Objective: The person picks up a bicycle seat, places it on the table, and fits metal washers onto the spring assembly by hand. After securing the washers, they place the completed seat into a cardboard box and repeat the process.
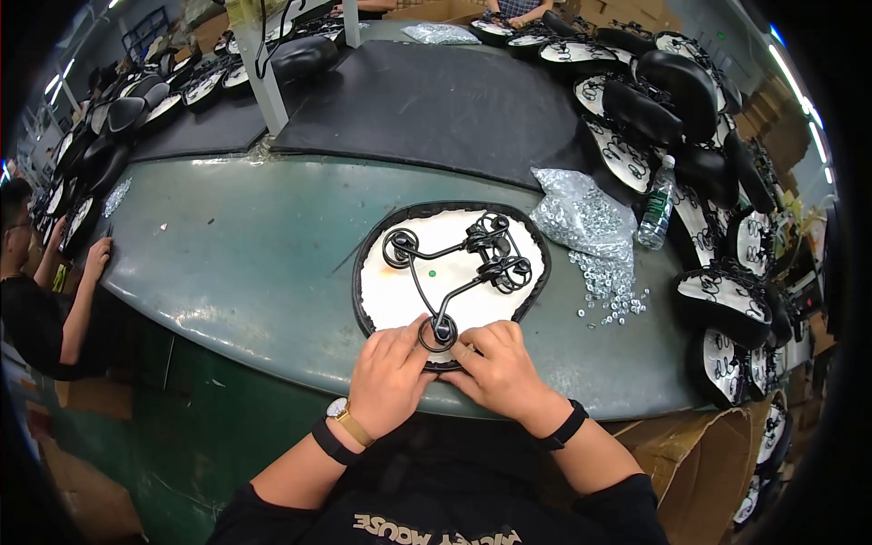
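A wide bicycle saddle [381,291] lies upside down on the green table in front of me. Its underside is white with a black rim, and a black wire spring frame [461,250] with coils and a clamp sits on it. My left hand [391,368] grips the near edge beside the closest coil, fingers curled over the white side, thumb at the rim. Opposite it, my right hand [498,368] has its fingers bent against the other side of that coil, its thumb also on the rim. What lies under the fingertips is hidden.
Right of the saddle, a clear plastic bag [586,213] spills small metal nuts [610,289]. A water bottle [658,204] stands beside it. Stacked saddles [722,300] line the right edge. A black mat [427,109] covers the far side; a co-worker [45,300] is at left.
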Demonstrator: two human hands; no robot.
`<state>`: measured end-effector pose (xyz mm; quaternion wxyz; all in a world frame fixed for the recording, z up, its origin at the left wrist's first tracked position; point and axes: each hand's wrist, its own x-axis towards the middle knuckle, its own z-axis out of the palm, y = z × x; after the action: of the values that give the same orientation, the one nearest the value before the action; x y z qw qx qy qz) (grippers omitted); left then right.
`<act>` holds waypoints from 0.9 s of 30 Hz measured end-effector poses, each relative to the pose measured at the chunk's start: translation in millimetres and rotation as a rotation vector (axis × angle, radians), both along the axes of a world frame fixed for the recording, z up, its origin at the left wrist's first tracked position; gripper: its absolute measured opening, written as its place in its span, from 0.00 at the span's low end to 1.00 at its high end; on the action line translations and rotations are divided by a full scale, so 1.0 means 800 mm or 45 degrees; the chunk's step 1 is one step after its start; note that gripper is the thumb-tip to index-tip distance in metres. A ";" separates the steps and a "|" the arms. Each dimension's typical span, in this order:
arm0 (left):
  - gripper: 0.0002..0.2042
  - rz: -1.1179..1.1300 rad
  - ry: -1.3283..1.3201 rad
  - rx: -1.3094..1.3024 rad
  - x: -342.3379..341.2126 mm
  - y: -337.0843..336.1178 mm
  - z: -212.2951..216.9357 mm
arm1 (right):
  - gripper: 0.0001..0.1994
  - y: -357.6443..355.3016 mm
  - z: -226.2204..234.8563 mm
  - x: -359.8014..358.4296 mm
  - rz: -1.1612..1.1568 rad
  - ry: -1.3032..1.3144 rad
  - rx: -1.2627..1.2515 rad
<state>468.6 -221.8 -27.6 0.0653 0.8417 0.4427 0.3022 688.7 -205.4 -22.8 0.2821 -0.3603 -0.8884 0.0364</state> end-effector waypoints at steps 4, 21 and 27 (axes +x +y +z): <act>0.31 0.006 0.007 0.023 0.002 0.000 0.009 | 0.28 -0.002 -0.003 0.002 -0.028 0.042 -0.024; 0.34 0.041 -0.066 -0.094 0.000 -0.006 0.001 | 0.22 0.008 -0.006 0.015 0.079 -0.012 -0.027; 0.35 0.024 -0.094 -0.097 -0.005 -0.005 0.000 | 0.25 0.005 0.014 0.003 -0.087 -0.052 -0.147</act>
<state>464.4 -225.8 -27.8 0.1107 0.8226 0.4591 0.3168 691.2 -201.7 -11.4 0.2437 -0.4067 -0.8777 0.0704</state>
